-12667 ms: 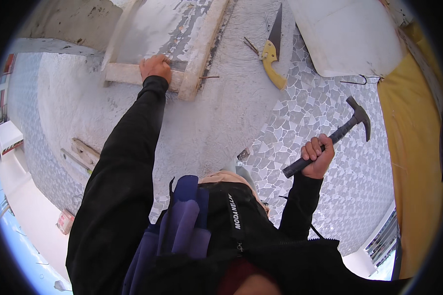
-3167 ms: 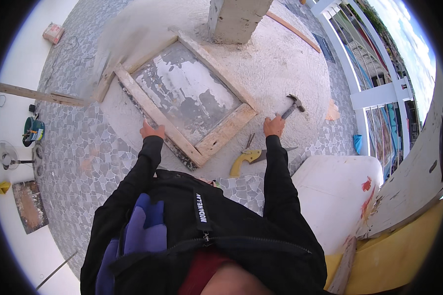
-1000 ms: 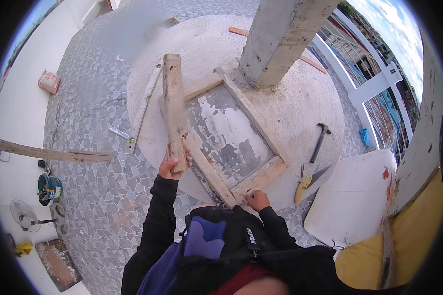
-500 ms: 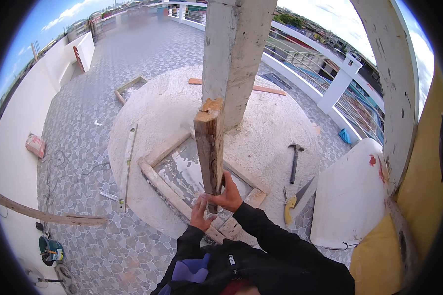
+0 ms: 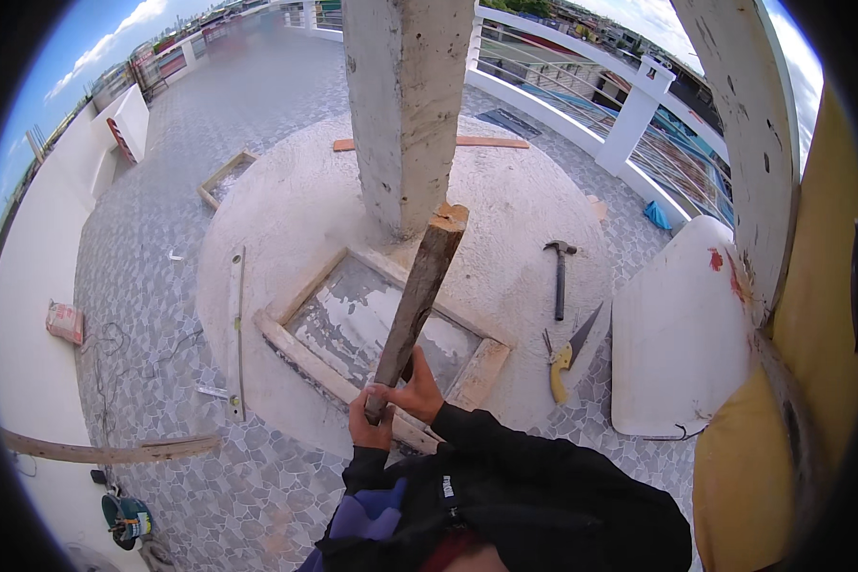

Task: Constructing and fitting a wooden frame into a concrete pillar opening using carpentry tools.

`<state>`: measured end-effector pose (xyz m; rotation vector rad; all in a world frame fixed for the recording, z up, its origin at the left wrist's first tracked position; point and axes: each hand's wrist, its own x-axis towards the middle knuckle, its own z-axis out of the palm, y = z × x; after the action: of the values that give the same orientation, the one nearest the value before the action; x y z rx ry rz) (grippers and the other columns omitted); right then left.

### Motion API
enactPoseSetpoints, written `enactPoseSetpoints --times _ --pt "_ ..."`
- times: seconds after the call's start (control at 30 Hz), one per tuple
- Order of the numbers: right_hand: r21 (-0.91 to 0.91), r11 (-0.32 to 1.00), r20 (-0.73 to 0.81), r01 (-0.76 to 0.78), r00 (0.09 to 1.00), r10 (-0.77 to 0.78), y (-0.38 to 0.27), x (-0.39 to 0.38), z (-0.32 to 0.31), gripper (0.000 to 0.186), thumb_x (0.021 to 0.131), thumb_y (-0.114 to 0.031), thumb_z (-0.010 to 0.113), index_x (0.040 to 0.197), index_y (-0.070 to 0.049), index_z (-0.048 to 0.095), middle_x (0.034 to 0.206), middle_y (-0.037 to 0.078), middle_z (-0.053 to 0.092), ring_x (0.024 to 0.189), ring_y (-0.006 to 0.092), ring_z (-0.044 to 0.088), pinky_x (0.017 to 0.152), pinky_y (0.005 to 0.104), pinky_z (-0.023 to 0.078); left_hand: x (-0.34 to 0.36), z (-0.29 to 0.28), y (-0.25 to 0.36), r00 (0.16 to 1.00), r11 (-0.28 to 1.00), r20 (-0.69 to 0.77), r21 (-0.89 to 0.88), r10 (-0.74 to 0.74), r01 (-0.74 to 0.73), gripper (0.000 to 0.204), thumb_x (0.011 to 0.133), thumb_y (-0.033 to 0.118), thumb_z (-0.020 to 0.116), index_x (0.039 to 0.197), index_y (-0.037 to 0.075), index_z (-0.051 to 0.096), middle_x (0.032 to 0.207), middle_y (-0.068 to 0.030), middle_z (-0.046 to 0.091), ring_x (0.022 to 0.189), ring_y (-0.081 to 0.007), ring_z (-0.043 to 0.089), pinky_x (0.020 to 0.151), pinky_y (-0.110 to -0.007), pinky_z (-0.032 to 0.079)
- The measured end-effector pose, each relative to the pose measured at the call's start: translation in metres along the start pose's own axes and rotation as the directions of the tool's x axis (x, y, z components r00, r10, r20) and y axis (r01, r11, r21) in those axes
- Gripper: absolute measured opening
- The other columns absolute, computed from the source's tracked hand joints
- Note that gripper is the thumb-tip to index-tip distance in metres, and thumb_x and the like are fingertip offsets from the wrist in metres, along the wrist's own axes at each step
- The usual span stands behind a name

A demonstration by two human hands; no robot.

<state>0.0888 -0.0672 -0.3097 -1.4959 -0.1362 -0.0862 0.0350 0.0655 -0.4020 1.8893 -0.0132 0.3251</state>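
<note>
A pale round slab [image 5: 534, 200] fills the middle of the scene on a stone-patterned floor [image 5: 153, 324]. A thick, weathered pillar [image 5: 396, 114] rises from its far part. Right of the slab leans a large white panel [image 5: 672, 334]. On the slab's near part lies a rectangular wooden frame [image 5: 482, 372] around a grey, patchy surface. A rough length of timber [image 5: 416, 300] slants up over the frame, blocking part of its opening; its raw upper end overlaps the pillar's foot from this viewpoint. A spirit level [image 5: 238, 329] lies left of the frame, near the slab's edge. Both hands hold the timber near its lower end: the right hand [image 5: 421, 391] is closed around its side, and the left hand [image 5: 370, 429], just below, appears curled about the tip, though overlapping fingers hide some contact. To the right rest a yellow-handled saw [image 5: 561, 370] and, beyond it, a claw hammer [image 5: 560, 281].
</note>
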Motion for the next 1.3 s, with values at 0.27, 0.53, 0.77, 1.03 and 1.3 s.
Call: enactPoseSetpoints --times 0.27,0.53,0.77,1.03,1.3 --pt "-0.574 0.819 0.321 -0.008 0.918 0.234 0.038 -0.023 -0.055 0.047 0.084 -0.036 0.070 0.108 0.003 0.061 0.103 0.021 0.065 0.098 0.0335 0.062 0.086 0.0401 0.048 0.002 -0.090 -0.032 0.980 0.987 0.112 0.018 -0.163 0.162 0.048 0.076 0.031 0.077 0.111 0.001 0.062 0.087 -0.0125 0.068 0.080 -0.0191 0.065 0.075 -0.034 0.051" --pt "-0.614 0.736 0.097 -0.285 0.898 0.429 0.083 -0.118 -0.117 0.027 0.085 -0.023 0.066 0.097 0.002 0.066 0.080 0.017 0.068 0.075 0.0278 0.067 0.070 0.0357 0.053 0.052 -0.133 -0.144 0.787 0.902 0.460 0.084 -0.412 0.423 0.037 0.078 0.025 0.073 0.102 -0.002 0.067 0.086 -0.0072 0.068 0.076 -0.0141 0.063 0.072 -0.029 0.049" --pt "-0.703 0.643 0.026 -0.304 0.892 0.451 0.075 -0.128 -0.142 0.031 0.080 -0.026 0.067 0.096 0.000 0.066 0.082 0.017 0.069 0.078 0.0305 0.068 0.072 0.0383 0.052 0.128 -0.147 -0.143 0.723 0.769 0.311 0.430 -0.618 0.473 0.053 0.082 0.040 0.071 0.116 0.000 0.062 0.083 -0.0113 0.068 0.078 -0.0212 0.065 0.075 -0.032 0.050" --pt "-0.612 0.447 -0.651 -0.652 0.737 0.183 0.120 -0.154 -0.275 0.033 0.076 -0.025 0.069 0.098 0.000 0.068 0.092 0.020 0.069 0.086 0.0317 0.068 0.080 0.0404 0.053 0.068 -0.098 -0.076 0.907 0.675 0.378 0.720 -0.188 -0.160 0.084 0.071 0.035 0.078 0.143 0.014 0.039 0.117 -0.0217 0.055 0.107 -0.0357 0.059 0.088 -0.044 0.050" --pt "-0.614 0.104 -0.758 -0.782 0.622 0.198 0.141 -0.139 -0.349 0.047 0.074 -0.027 0.072 0.112 -0.002 0.059 0.110 0.023 0.059 0.107 0.0394 0.057 0.093 0.0478 0.046 0.089 -0.123 -0.082 0.890 0.664 0.409 0.725 -0.200 -0.184 0.083 0.068 0.021 0.072 0.144 0.020 0.039 0.108 -0.0152 0.058 0.100 -0.0373 0.059 0.083 -0.047 0.050"
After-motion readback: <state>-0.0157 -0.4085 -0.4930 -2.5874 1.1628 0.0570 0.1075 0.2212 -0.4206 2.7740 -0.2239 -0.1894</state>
